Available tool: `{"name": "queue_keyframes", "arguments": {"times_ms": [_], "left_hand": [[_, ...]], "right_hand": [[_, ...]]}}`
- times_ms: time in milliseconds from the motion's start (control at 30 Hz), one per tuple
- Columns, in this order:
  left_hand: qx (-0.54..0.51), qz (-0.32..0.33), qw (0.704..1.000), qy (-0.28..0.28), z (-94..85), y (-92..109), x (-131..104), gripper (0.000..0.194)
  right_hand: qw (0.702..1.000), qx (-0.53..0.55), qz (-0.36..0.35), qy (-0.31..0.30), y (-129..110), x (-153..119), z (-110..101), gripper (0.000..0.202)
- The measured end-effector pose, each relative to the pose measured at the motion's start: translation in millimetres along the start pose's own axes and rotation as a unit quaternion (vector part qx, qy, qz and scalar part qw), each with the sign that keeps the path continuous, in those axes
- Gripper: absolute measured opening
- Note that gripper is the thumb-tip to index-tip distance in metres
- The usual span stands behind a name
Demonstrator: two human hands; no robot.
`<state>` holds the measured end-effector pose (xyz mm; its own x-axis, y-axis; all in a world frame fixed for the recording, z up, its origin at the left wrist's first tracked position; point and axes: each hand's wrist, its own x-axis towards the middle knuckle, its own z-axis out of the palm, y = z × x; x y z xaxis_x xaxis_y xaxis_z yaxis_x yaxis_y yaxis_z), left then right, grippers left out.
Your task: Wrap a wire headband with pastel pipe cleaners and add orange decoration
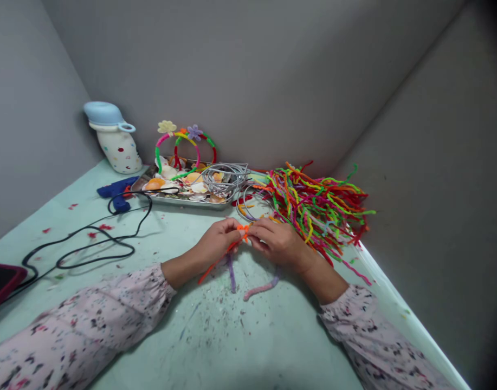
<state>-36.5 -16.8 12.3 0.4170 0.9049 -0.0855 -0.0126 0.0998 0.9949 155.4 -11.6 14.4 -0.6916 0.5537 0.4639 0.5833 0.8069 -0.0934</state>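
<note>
Between my two hands is an orange pipe cleaner (243,232), bunched into small loops at its top. My left hand (221,240) pinches it from the left, and its straight tail slants down below those fingers. From the right, the fingertips of my right hand (277,241) close on the looped part. Beneath my hands a purple pipe cleaner (231,275) and a pink and purple one (259,291) lie on the table, their upper ends hidden. Just behind my right hand is a big pile of coloured pipe cleaners (313,203).
A metal tray (183,201) of shells, with a coil of grey wire (226,176) and flower-topped headbands (177,138), stands at the back. To its left are a blue glue gun (117,189) with a looping black cord (96,264), a bottle (117,149) and a red-edged phone (4,284).
</note>
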Motion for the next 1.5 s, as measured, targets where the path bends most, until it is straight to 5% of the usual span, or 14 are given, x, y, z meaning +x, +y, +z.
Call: {"name": "queue_keyframes", "arguments": {"times_ms": [633, 867, 1033, 1333, 1433, 1500], "left_hand": [[0.037, 0.035, 0.999, 0.007, 0.2, -4, 2, 0.021], [0.167, 0.115, 0.978, 0.055, 0.6, -2, -2, 0.020], [0.284, 0.171, 0.940, 0.085, 1.7, 2, -7, 0.014], [0.410, 0.280, 0.867, 0.042, 0.9, 6, -15, 0.011], [0.377, 0.270, 0.885, 0.047, 1.7, 6, -15, 0.011], [0.315, 0.230, 0.918, 0.071, 2.6, 5, -13, 0.011]], "right_hand": [[0.998, 0.045, 0.041, 0.016, -5, 3, 0, 0.016], [0.981, 0.118, 0.143, 0.052, -18, 12, -3, 0.011], [0.892, 0.322, 0.316, 0.007, -23, 18, -7, 0.011], [0.597, 0.668, 0.435, -0.091, -16, 17, -12, 0.009], [0.585, 0.683, 0.427, -0.097, -15, 17, -13, 0.008], [0.632, 0.655, 0.403, -0.096, -15, 18, -13, 0.011]]}}
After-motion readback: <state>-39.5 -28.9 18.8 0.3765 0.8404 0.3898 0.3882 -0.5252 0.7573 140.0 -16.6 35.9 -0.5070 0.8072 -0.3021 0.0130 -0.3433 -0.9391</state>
